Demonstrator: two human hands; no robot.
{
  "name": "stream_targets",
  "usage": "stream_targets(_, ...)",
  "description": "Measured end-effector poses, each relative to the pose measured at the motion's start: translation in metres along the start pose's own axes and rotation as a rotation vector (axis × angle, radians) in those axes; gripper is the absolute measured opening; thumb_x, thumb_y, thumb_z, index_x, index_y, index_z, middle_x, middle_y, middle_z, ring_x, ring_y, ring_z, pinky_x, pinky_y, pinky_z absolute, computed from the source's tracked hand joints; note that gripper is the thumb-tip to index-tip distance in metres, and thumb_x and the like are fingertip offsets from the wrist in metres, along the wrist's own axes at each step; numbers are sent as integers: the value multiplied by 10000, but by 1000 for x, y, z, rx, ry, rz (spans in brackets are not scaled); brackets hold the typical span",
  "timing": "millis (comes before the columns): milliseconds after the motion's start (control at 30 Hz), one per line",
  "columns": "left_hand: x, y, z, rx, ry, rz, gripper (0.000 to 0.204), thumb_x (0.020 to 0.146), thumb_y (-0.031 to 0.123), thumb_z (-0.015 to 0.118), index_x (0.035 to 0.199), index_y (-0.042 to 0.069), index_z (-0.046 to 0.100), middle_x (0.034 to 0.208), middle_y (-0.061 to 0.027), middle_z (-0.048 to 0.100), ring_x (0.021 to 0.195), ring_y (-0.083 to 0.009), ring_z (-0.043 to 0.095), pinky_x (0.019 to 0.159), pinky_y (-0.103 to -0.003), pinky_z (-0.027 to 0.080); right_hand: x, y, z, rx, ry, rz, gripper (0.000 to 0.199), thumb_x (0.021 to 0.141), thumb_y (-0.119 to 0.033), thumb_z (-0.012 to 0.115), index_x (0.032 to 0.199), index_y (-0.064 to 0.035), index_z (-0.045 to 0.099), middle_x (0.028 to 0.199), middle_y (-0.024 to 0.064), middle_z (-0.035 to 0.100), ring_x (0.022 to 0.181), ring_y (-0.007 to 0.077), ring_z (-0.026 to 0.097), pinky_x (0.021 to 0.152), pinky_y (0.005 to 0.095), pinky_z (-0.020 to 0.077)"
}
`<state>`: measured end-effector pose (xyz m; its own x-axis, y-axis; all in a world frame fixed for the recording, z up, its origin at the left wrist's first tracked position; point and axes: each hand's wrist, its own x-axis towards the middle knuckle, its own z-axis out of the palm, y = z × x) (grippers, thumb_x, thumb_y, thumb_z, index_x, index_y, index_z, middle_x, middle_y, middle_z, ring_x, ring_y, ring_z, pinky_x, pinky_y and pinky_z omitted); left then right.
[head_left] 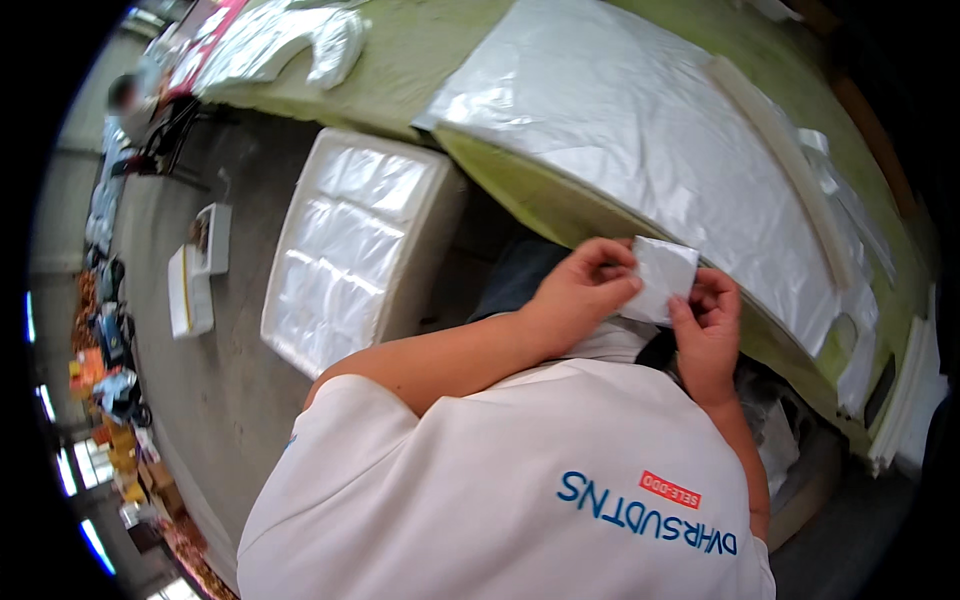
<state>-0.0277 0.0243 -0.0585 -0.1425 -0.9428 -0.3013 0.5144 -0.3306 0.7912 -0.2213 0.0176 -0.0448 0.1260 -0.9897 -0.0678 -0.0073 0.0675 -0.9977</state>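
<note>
The left hand (580, 290) and right hand (705, 320) are both pinching a small white folded packet (662, 278) above the table edge (520, 185), its handling appearing midway, not yet set down.

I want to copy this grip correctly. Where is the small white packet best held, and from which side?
Hold the small white packet by its two side edges, one hand from each side, as the left hand and right hand do. It is flat, thin and upright, so pinching the edges keeps its face free.
</note>
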Motion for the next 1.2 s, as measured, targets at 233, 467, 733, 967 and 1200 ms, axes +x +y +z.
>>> stream_targets(233,-10,17,-14,214,111,-57,130,939,-16,612,1034,56,662,1040,5,657,978,-80,588,878,-252,480,0,-5,10,20,-141,108,407,961,31,624,1326,-50,464,1007,19,587,891,80,547,795,230,466)
stream_targets(467,-54,109,-156,448,547,357,185,845,-19,548,951,54,681,921,6,639,885,-102,583,831,-258,477,4,2,2,40,-227,155,341,981,-15,622,1303,-40,512,985,7,579,853,67,523,752,215,452)
stream_targets(733,-125,185,-285,862,985,211,147,875,50,577,965,43,692,907,-7,660,826,-108,582,780,-248,471,10,2,10,15,-296,205,278,975,-24,637,1244,-33,567,955,-6,570,834,62,516,744,216,445)
stream_targets(967,-128,212,-338,1119,1159,287,162,873,70,567,940,33,709,896,-43,699,831,-136,627,782,-282,502,10,6,4,18,-292,248,262,978,-35,636,1233,-35,576,946,-11,576,830,63,518,746,219,446)
stream_targets(1200,-106,184,-346,1517,1114,0,210,834,113,621,1007,109,739,1004,-94,718,898,-280,677,852,-366,531,12,2,10,2,-303,247,250,980,-35,633,1225,-34,583,958,-10,586,841,65,527,760,220,449)
